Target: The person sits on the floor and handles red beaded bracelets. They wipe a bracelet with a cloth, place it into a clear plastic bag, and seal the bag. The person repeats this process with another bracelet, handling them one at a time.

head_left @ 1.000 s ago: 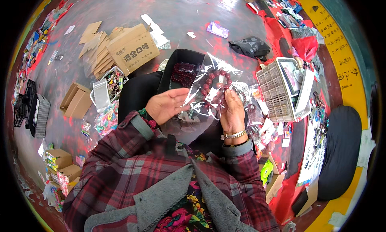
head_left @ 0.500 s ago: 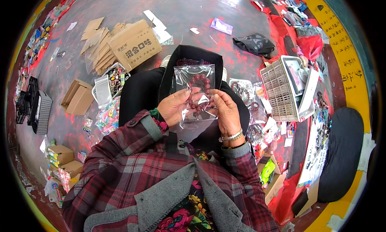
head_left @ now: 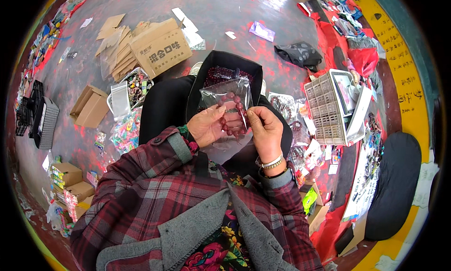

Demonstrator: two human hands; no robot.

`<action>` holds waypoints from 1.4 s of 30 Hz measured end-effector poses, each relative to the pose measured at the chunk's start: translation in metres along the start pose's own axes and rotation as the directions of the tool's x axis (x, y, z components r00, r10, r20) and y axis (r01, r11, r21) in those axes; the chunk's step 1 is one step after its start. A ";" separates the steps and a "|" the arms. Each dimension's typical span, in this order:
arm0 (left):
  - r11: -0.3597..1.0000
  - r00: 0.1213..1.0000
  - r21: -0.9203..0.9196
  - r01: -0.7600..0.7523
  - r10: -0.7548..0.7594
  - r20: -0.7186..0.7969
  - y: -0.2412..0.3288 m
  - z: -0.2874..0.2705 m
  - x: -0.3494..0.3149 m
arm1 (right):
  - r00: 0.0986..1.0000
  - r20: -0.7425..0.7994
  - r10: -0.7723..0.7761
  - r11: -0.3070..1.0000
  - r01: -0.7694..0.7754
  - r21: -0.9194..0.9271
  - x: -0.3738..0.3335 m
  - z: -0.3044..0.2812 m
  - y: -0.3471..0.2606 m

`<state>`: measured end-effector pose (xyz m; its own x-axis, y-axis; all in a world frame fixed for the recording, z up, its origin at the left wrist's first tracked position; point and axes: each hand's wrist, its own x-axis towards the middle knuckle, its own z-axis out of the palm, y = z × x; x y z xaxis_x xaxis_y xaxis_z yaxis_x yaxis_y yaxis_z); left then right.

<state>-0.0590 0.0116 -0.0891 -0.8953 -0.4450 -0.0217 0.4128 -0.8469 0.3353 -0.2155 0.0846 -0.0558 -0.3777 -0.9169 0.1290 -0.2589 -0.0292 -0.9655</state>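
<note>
In front of my lap I hold a clear plastic bag (head_left: 224,88) with a string of dark red beads (head_left: 238,104) inside it. My left hand (head_left: 206,126) grips the bag's left side, thumb in front and fingers behind, partly seen through the film. At the right edge, thumb and forefinger of my right hand (head_left: 266,134) pinch the bag beside the beads. Just beyond, an open black box (head_left: 235,58) rests between my legs, holding more dark red beads (head_left: 217,73); the bag covers part of it.
Flattened cardboard and a large carton (head_left: 159,47) lie ahead to the left, near a white basket of trinkets (head_left: 121,102) and a small open carton (head_left: 89,106). On the right stand a pale slatted crate (head_left: 324,109) and bagged goods (head_left: 300,151). A dark bag (head_left: 298,54) lies farther off.
The bag has tilted, its top leaning right, and the beads sit closer to its right side. My right hand's fingers have drawn into a tighter pinch. A white patch on the bag no longer shows.
</note>
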 end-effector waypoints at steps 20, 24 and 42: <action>0.996 0.995 0.089 -0.033 0.042 -0.092 -0.006 -0.001 -0.001 | 0.927 0.060 0.370 0.836 -0.360 0.414 0.000 0.004 0.013; 0.992 0.995 0.100 -0.078 0.084 -0.062 -0.009 0.003 0.003 | 0.938 0.052 0.344 0.831 -0.330 0.448 -0.001 0.007 0.013; 0.961 0.924 0.260 -0.092 0.180 -0.338 0.011 -0.017 -0.004 | 0.736 0.466 0.491 0.600 -0.674 0.431 -0.012 0.009 0.039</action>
<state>-0.0478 -0.0004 -0.1014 -0.6959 -0.6622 -0.2779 0.4358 -0.6970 0.5694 -0.2134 0.0907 -0.0967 0.0094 -0.8745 -0.4849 0.4824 0.4287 -0.7639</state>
